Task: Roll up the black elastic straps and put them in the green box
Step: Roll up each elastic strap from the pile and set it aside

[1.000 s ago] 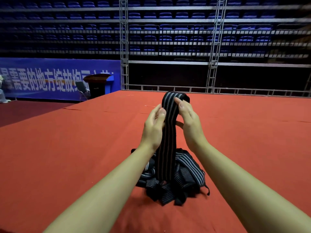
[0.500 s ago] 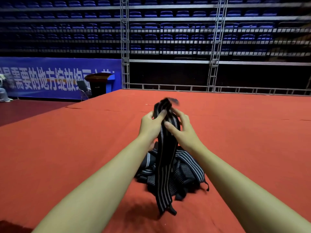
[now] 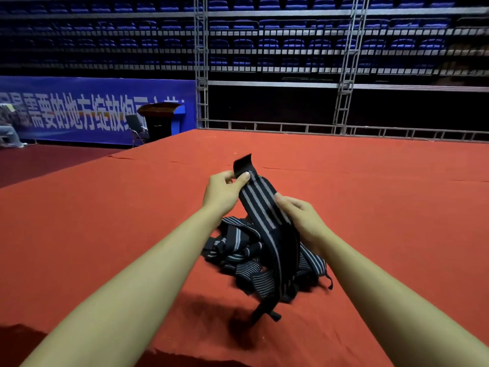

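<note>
Left grip: left hand (image 3: pixel 223 190) is pinching the strap (image 3: pixel 260 205) near its plain black top end.
Right grip: right hand (image 3: pixel 304 221) is clamping the strap's middle.
Strap: black with grey lengthwise stripes; one held, its long axis running steeply from upper left, tail dangling above the red surface (image 3: pixel 105 221).
Pile (image 3: pixel 238 255): tangled striped straps, uncountable, lying behind.

Dim hall, brighter red carpet (image 3: pixel 105 234); dark shadows at the near edge, wide-angle bending at the borders, slight blur.
</note>
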The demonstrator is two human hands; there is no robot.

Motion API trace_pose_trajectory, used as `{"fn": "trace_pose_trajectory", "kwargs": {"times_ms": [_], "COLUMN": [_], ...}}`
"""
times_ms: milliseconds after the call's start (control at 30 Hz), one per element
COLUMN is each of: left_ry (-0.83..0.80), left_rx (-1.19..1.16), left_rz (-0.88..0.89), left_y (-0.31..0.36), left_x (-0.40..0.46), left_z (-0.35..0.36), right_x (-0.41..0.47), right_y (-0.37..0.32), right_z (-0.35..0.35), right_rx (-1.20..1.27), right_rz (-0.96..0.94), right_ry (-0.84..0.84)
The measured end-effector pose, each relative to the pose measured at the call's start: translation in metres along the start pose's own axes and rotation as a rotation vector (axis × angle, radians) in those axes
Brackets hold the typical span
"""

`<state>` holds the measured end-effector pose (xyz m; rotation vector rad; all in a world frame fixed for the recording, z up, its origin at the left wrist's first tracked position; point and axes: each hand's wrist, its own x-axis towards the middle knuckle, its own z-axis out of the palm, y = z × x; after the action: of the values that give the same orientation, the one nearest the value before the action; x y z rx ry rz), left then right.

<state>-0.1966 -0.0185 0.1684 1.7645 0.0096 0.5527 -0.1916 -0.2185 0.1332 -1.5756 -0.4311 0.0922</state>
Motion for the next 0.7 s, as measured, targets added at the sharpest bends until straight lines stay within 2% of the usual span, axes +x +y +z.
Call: {"fn": "trace_pose_trajectory", "kwargs": {"times_ms": [67,200,333,433,533,700], "left_ry": [-0.057,-0.317,-0.508,-0.563,-0.59,-0.668], "left_rx": [0.024,-0.307,-0.52,-0.43,-0.233,-0.302], "left_rz": [-0.043,-0.208,-0.331,-0.35,-0.253,-0.183], "left_y": [0.001,0.007,0.006,0.005,0.001,-0.002], "left_x": [-0.001,-0.009,-0.016,-0.017,-0.019,-0.02], "left_z": [-0.008,-0.012,-0.018,-0.019,-0.018,-0.024], "right_x": [0.0,0.008,0.015,0.014,0.015,0.014], "right_y": [0.0,0.007,0.014,0.018,0.02,0.015], "right_z": [0.0,0.002,0.005,0.006,0.005,0.011], "right_rx": [0.086,0.334,0.305,0.216,0.235,0.261], "right_rz": [0.065,0.117,0.121,0.12,0.089,0.067], "right_ry": [-0.009,-0.014,-0.01,-0.11,-0.187,-0.315]}}
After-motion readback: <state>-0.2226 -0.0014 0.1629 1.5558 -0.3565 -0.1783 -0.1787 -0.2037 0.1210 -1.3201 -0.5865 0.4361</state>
